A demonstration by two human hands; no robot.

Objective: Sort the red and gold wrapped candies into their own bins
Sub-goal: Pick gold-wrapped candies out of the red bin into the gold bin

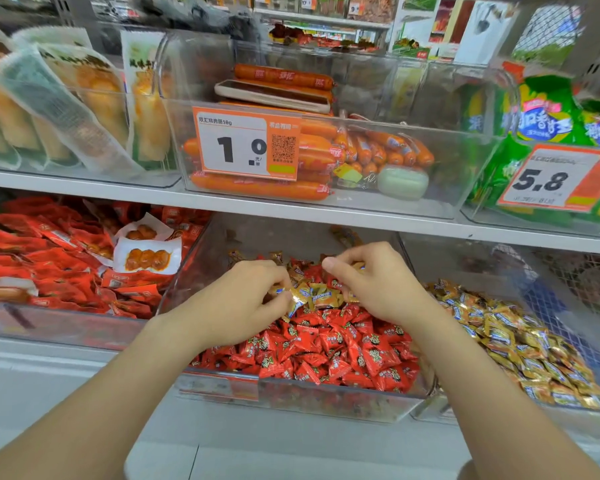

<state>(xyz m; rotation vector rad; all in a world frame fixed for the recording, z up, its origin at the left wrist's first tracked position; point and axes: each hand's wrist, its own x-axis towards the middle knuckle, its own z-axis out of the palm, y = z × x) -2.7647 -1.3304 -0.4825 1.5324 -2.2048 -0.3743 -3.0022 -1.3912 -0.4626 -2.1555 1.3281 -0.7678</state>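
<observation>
Over the middle bin, left hand and right hand each pinch gold candies in curled fingers, atop the far red candies. Picking seems underway; next they need carrying to the right bin.

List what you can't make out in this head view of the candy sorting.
Head view only:
How many gold candies each hand grips: curled fingers of the left hand and right hand cover them.
The label on the red candy bin: blurred.
The gold candy bin, right end: cut off by the frame's right edge.
</observation>
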